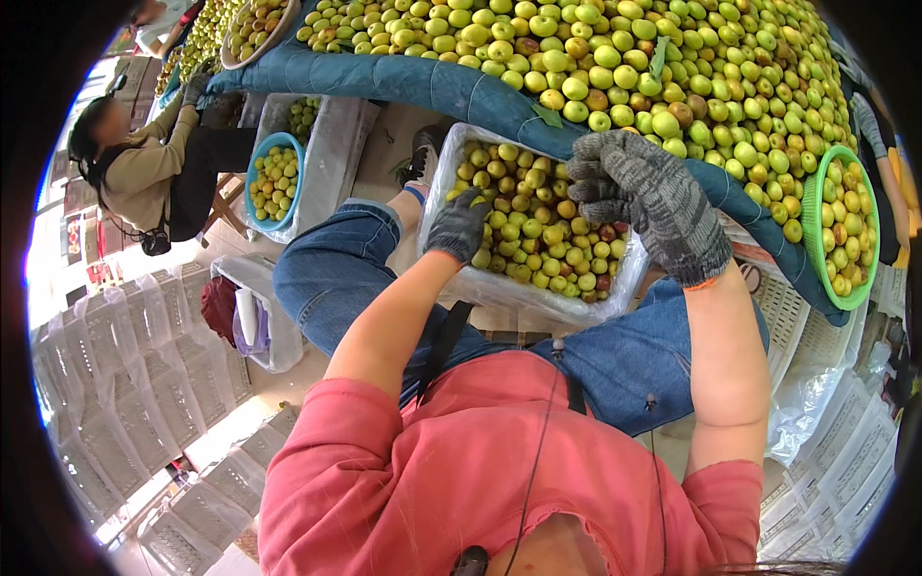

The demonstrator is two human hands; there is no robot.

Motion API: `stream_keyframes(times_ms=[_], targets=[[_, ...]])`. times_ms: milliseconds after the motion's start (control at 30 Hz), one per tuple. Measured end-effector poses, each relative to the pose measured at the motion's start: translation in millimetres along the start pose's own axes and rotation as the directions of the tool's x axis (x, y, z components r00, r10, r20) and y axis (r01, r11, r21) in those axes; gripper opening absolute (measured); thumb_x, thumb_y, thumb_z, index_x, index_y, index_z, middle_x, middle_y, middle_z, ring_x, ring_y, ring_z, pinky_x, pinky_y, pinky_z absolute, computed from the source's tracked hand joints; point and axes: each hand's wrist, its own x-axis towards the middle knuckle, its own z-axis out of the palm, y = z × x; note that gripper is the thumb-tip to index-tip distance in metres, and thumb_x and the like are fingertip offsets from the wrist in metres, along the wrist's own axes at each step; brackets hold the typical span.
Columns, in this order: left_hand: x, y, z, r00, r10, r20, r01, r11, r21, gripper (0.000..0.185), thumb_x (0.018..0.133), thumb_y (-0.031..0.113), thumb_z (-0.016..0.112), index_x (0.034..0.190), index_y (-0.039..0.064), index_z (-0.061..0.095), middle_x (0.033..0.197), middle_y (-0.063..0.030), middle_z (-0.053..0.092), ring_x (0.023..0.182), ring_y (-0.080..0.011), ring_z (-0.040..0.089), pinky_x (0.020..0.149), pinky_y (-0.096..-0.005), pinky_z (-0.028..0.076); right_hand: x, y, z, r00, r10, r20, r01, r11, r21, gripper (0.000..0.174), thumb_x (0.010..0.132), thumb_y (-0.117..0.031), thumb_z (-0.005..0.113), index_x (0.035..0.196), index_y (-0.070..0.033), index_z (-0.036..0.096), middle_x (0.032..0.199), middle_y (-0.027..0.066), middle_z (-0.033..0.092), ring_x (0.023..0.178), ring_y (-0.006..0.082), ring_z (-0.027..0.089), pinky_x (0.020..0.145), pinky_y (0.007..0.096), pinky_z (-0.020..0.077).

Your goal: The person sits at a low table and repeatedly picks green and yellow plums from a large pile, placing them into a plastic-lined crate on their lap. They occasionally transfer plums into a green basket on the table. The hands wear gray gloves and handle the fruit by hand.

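Observation:
Before me stands a plastic-lined crate (533, 294) of round green and reddish-brown fruits, which look like jujubes (551, 245). My left hand (459, 225), in a grey knit glove, reaches in over the crate's left side. Its fingertips touch the fruits, and a bit of yellow-green shows between them; whether it grips one is unclear. Above the crate's right rim, my gloved right hand (637, 194) hovers near the edge of a large heap of the same fruits (691, 108). Its fingers are curled, and the palm is hidden.
A padded blue border (403, 78) edges the heap. To the right stands a green basket (812, 227) of fruits; a blue basket (252, 205) is at left. A seated person (144, 158) works at the far left. Plastic-lined crates (137, 381) and a lined bin (288, 335) lie behind.

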Motion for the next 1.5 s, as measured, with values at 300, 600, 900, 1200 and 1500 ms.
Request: stream_keyframes(times_ms=[300,600,900,1200,1500], targets=[[-25,8,42,0.990,-0.144,-0.007,0.143,0.987,-0.075,0.065,0.083,0.009,0.054,0.146,0.009,0.039,0.159,-0.0240,0.011,0.134,-0.0454,0.037,0.110,-0.0459,0.034,12,12,-6,1.000,0.024,0.016,-0.025,0.999,0.043,0.032,0.098,-0.026,0.057,0.119,-0.001,0.059,0.104,0.0086,0.067,0.090,0.0176,0.067,0.078,0.0299,0.0573],[16,37,7,0.984,-0.137,0.115,0.139,0.990,-0.010,0.073,0.081,0.023,0.065,0.147,0.010,0.036,0.156,-0.0220,0.023,0.143,-0.0406,0.025,0.116,-0.0499,0.022,36,26,-26,0.987,0.159,-0.011,-0.159,0.984,-0.075,0.023,0.097,-0.024,0.060,0.112,-0.007,0.061,0.098,0.0029,0.065,0.087,0.0111,0.063,0.073,0.0247,0.0536],[119,11,-173,0.578,0.122,-0.807,-0.279,0.959,-0.054,0.046,0.088,0.007,0.053,0.133,0.003,0.049,0.135,-0.0252,0.049,0.122,-0.0417,0.051,0.101,-0.0470,0.045,60,22,-37,0.970,-0.209,0.124,0.238,0.707,-0.666,0.019,0.095,-0.011,0.060,0.112,-0.003,0.061,0.098,0.0041,0.065,0.087,0.0121,0.061,0.079,0.0266,0.0513],[152,-12,-204,0.766,-0.231,-0.600,-0.200,0.801,-0.564,0.032,0.088,0.017,0.069,0.115,0.004,0.061,0.099,-0.0148,0.066,0.092,-0.0273,0.065,0.083,-0.0365,0.052,56,6,-39,0.982,-0.168,0.085,0.183,0.747,-0.639,0.020,0.094,-0.011,0.061,0.113,-0.003,0.061,0.098,0.0072,0.067,0.088,0.0147,0.064,0.079,0.0279,0.0525],[50,-14,-70,0.944,-0.257,-0.209,0.096,0.816,-0.570,0.061,0.071,0.014,0.084,0.122,0.008,0.053,0.100,-0.0092,0.062,0.094,-0.0267,0.060,0.085,-0.0388,0.050,46,10,-35,0.977,-0.178,0.118,0.209,0.686,-0.697,0.021,0.093,-0.009,0.062,0.112,-0.001,0.062,0.103,0.0107,0.067,0.093,0.0180,0.065,0.082,0.0300,0.0524]])
